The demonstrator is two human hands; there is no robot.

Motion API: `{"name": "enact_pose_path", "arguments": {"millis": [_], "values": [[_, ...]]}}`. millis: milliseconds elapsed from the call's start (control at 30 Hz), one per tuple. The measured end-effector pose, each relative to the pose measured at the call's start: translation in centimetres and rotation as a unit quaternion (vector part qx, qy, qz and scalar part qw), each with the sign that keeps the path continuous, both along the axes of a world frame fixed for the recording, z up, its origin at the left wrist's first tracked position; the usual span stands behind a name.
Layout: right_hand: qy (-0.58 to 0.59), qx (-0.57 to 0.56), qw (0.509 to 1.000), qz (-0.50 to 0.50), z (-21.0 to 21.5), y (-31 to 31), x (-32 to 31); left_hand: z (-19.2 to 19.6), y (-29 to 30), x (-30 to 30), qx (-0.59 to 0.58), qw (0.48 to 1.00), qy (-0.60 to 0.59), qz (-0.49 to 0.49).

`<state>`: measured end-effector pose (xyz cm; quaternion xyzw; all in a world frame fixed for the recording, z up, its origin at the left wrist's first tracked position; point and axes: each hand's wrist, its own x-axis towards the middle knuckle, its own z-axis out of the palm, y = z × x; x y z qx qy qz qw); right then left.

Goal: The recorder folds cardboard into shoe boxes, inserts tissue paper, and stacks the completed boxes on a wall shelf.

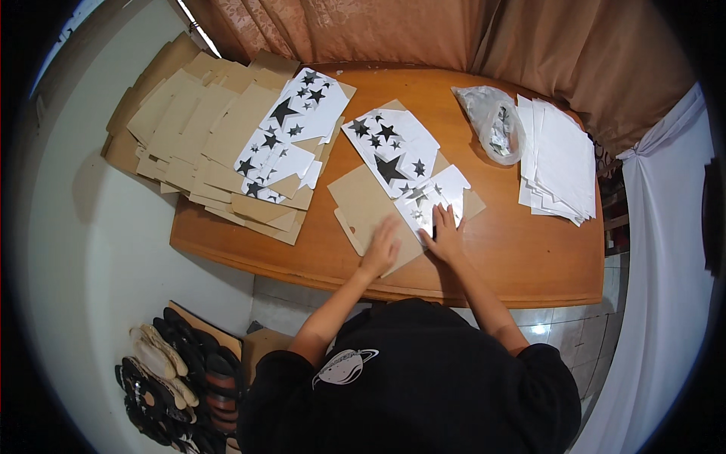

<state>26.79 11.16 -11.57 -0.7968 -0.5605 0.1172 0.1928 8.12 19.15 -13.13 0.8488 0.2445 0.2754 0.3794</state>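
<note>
In front of me on the table lies a flat, unfolded brown cardboard box blank [359, 200], set at a slant. A white sheet printed with black stars [408, 136] covers its upper and right part. My right hand [448, 236] rests on the near end of that sheet, fingers spread. Slightly blurred, my left hand [384, 246] is over the bare brown part beside the sheet's edge, its fingers stretched out. Neither hand grips anything that I can see.
At the left, flat cardboard blanks [181, 113] lie in an overlapping pile, with star-printed sheets [276, 144] on its right side. A translucent plastic bag [488, 113] and a stack of white paper [558, 159] are at the right of the wooden table [529, 257]. Shoes [178, 371] stand below left.
</note>
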Motion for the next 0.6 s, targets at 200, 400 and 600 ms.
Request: {"name": "enact_pose_path", "arguments": {"millis": [200, 400, 600], "values": [[-0.034, -0.072, 0.996, -0.052, 0.3, 2.7, -2.2, -1.1, 0.5, -1.0, 0.189, 0.919, 0.279, 0.207], [-0.204, -0.01, 0.979, -0.019, -4.7, 5.2, -2.9, -0.6, 0.2, 0.1, 0.189, 0.906, 0.293, 0.24], [-0.258, 0.041, 0.963, -0.064, -7.0, 5.7, -4.1, -0.4, -1.0, 0.4, 0.226, 0.892, 0.308, 0.242]]}}
